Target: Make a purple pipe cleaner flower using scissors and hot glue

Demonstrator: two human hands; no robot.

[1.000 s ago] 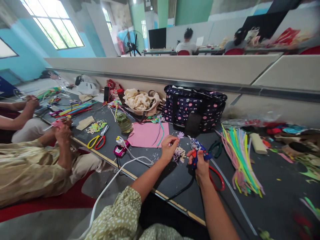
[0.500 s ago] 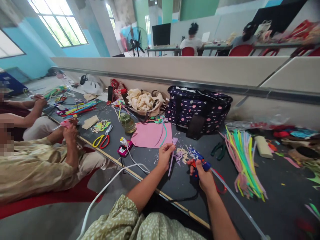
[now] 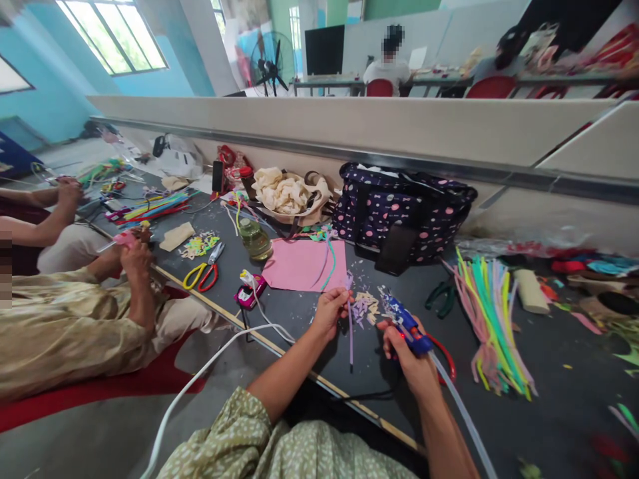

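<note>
My left hand point(image 3: 330, 314) pinches a thin lilac fuzzy stem point(image 3: 351, 336), with a small lilac tuft at its upper end and the lower end hanging free. In my right hand point(image 3: 410, 359) is a blue hot glue gun point(image 3: 408, 324), its nozzle tilted toward the upper left. A long translucent glue stick point(image 3: 464, 412) runs out of its back. The nozzle is apart from the stem. Between the hands lie small lilac and cream clippings point(image 3: 366, 307). A pink sheet point(image 3: 304, 265) lies just beyond my left hand. Behind the glue gun a red curved handle point(image 3: 448, 351) shows in part.
On the right lies a bundle of coloured pipe cleaners point(image 3: 492, 319) beside dark green pliers point(image 3: 442, 299). A patterned bag point(image 3: 399, 206) stands at the back, near a glass jar point(image 3: 255, 241). Scissors point(image 3: 202, 274) and a white cable point(image 3: 200, 376) are left; a co-worker's hands point(image 3: 134, 253) work there.
The lilac stem has turned from slanted to nearly upright in my left hand. My right hand with the glue gun has shifted slightly right. The view has tipped a little downward.
</note>
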